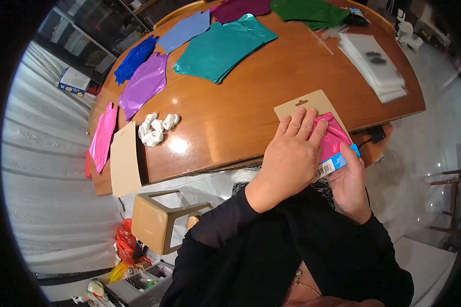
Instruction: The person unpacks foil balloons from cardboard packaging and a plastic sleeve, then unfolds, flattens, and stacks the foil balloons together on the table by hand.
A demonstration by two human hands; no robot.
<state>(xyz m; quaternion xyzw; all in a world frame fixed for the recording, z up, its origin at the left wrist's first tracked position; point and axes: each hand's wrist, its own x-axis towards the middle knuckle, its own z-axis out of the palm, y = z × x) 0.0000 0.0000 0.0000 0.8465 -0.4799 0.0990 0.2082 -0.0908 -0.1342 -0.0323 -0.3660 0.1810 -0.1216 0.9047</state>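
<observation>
While the left hand (291, 156) lies palm down with its fingers extended and only slightly spread, the right hand (349, 187) seems to pinch the blue-and-white barcode label (338, 160), thumb on top and fingers mostly hidden beneath. The shiny pink foil piece (335, 134) is right of centre in the frame, over the tan hang-hole card (288, 109) and partly under the left fingers, by the near edge of the brown wooden table (241, 123).

Smooth foil could slide or crease if the left palm presses unevenly. A sideways push from the right thumb could skew the label, and too tight a pinch could buckle it. Since the card's lower end appears to reach past the table edge, firm pressure there might bend it. Whether the label is stuck down, I cannot tell.
</observation>
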